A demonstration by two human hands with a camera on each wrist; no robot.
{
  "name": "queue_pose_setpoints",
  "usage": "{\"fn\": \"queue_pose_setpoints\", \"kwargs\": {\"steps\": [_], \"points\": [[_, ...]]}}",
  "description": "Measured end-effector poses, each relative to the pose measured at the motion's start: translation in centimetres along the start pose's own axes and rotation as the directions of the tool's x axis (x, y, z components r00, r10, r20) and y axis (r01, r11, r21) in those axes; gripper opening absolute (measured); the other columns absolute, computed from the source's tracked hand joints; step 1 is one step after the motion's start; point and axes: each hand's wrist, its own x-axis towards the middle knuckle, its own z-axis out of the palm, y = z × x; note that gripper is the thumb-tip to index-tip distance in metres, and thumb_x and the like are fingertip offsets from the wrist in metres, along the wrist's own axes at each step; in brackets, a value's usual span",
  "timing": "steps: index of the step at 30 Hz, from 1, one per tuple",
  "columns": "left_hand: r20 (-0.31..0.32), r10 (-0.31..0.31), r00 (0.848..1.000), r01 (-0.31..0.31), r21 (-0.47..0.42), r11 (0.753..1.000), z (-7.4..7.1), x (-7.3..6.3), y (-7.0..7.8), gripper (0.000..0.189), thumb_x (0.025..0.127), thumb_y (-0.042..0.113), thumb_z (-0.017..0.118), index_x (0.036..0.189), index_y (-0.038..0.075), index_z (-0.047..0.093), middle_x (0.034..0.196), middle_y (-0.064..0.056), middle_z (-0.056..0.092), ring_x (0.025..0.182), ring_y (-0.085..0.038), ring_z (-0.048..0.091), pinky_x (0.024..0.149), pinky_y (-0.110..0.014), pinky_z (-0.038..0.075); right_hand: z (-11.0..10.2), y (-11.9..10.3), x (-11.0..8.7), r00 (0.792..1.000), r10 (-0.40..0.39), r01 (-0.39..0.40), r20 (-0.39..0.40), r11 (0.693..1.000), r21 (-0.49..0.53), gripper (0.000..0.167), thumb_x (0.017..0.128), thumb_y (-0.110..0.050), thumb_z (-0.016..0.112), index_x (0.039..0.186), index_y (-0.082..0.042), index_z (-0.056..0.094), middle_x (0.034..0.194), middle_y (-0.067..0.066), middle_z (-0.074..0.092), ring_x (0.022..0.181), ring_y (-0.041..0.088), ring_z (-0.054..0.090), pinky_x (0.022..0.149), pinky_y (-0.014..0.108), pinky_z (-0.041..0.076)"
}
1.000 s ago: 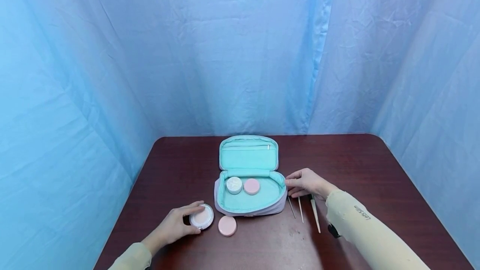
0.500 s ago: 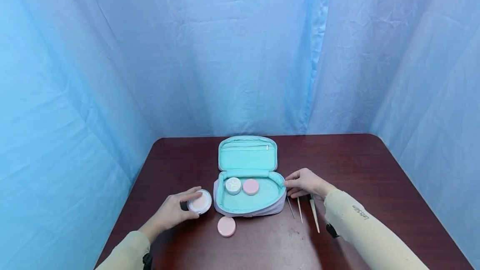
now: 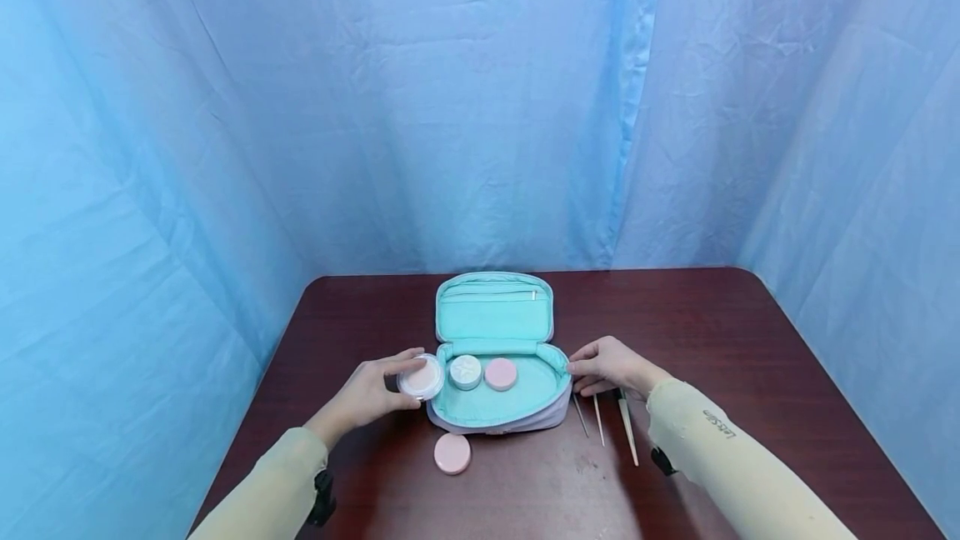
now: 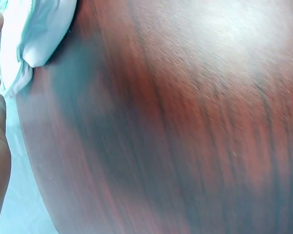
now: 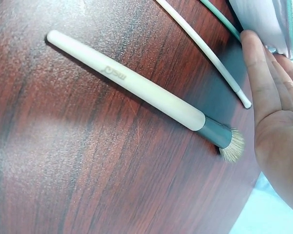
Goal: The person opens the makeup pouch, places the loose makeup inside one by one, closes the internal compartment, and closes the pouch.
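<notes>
An unzipped cosmetic bag (image 3: 528, 400) with a turquoise lining lies on the table, its lid folded back. Inside it sit a white round container (image 3: 466, 372) with a patterned top and a pink round container (image 3: 500, 373). My left hand (image 3: 367, 394) grips a round clear-rimmed powder compact (image 3: 422, 379) between thumb and fingers, at the bag's left rim. The left wrist view catches only part of that hand at its edge. At the opposite side, my right hand (image 3: 611, 367) pinches the bag's right rim. Another pink round container (image 3: 452, 454) rests in front of the bag.
Right of the bag lie a thick makeup brush (image 5: 132, 85) with a pale handle, a thinner pale brush (image 5: 202, 46) and a slim greenish stick (image 5: 222, 19). Blue curtains (image 3: 480, 107) surround the dark wooden table (image 3: 697, 315).
My left hand has carried the compact up and rightward, from the table left of the bag to the bag's left rim. The right hand has stayed at the right rim.
</notes>
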Motion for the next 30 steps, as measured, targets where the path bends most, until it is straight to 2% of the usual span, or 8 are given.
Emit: {"fn": "queue_pose_setpoints", "kwargs": {"steps": [6,16,23,30], "points": [[0.014,0.017,1.000,-0.017,-0.011,1.000,0.8,1.6,1.0,0.064,0.081,0.025,0.088,0.141,0.022,0.064,0.154,-0.001,0.051,0.143,-0.030,0.047,0.111,-0.054,0.044,-0.1,0.0,0.0,1.000,-0.003,0.003,0.001,1.000,0.003,0.041,0.096,-0.015,0.072,0.128,0.009,0.064,0.095,0.016,0.075,0.087,0.030,0.075,0.076,0.043,0.063],[0.055,0.087,0.995,-0.084,-0.050,0.995,2.5,3.7,2.9,0.063,0.082,0.021,0.087,0.141,0.017,0.064,0.155,-0.002,0.050,0.146,-0.029,0.043,0.110,-0.051,0.045,-0.2,0.1,0.0,1.000,-0.001,0.001,0.009,1.000,-0.002,0.040,0.096,-0.015,0.072,0.128,0.009,0.064,0.096,0.015,0.075,0.088,0.031,0.075,0.077,0.043,0.063],[0.092,0.084,0.992,-0.077,-0.073,0.994,3.8,4.8,3.9,0.064,0.083,0.020,0.087,0.142,0.017,0.063,0.156,-0.001,0.049,0.148,-0.027,0.040,0.112,-0.049,0.044,-0.2,0.1,0.0,1.000,0.000,0.000,0.013,1.000,-0.008,0.040,0.096,-0.015,0.072,0.128,0.009,0.065,0.097,0.015,0.075,0.087,0.030,0.075,0.076,0.043,0.063],[0.092,0.135,0.987,-0.130,-0.057,0.990,4.8,5.7,4.3,0.063,0.082,0.016,0.087,0.141,0.014,0.064,0.154,-0.004,0.051,0.146,-0.026,0.043,0.110,-0.047,0.046,-0.2,-0.1,-0.3,1.000,-0.006,0.006,0.008,1.000,-0.015,0.039,0.097,-0.015,0.071,0.127,0.009,0.065,0.098,0.015,0.075,0.088,0.031,0.075,0.076,0.042,0.063]]}}
